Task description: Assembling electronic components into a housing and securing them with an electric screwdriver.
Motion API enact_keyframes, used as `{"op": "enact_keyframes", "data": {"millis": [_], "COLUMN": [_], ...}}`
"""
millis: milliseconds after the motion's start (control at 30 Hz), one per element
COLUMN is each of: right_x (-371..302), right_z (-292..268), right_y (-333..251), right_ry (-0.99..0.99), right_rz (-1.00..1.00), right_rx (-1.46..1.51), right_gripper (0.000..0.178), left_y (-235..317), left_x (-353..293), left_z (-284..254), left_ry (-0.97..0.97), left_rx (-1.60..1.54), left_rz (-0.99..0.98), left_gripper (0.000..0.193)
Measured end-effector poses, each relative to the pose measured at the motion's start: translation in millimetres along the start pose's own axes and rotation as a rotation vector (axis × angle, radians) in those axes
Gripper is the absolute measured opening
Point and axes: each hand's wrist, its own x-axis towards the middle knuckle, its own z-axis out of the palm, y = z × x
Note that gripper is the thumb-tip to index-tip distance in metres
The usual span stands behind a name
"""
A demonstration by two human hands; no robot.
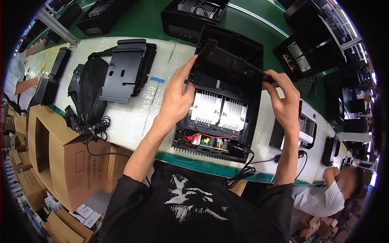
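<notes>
Left fingers (187, 69) and right fingers (280, 77) pinch opposite edges of a black panel (231, 65) at the far end of an open housing (253, 113) on the table (131, 129). Positioning it seems the step in hand; the next move calls for even guiding.

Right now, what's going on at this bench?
Someone's left hand and right hand are gripping what looks like a black panel by opposite sides, tilted over an open black housing. The housing's silver finned heat sinks and red wires are exposed. I can't tell whether the panel is attached. Grey-black plates lie to the left on the plastic-covered table.
</notes>
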Motion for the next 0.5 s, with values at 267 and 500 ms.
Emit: {"op": "enact_keyframes", "data": {"millis": [267,500], "right_x": [3.2,3.7], "right_z": [1.6,4.8], "right_y": [0.1,0.3], "right_ry": [-0.014,-0.015], "right_rz": [-0.045,-0.114], "right_rx": [-0.013,-0.075], "right_gripper": [0.026,0.027], "left_y": [-1.9,-3.6], "left_x": [-0.5,-0.7], "left_z": [0.6,0.4], "left_ry": [0.037,0.026], "left_rx": [0.006,0.115], "left_rz": [-0.022,0.013], "left_gripper": [0.051,0.051]}}
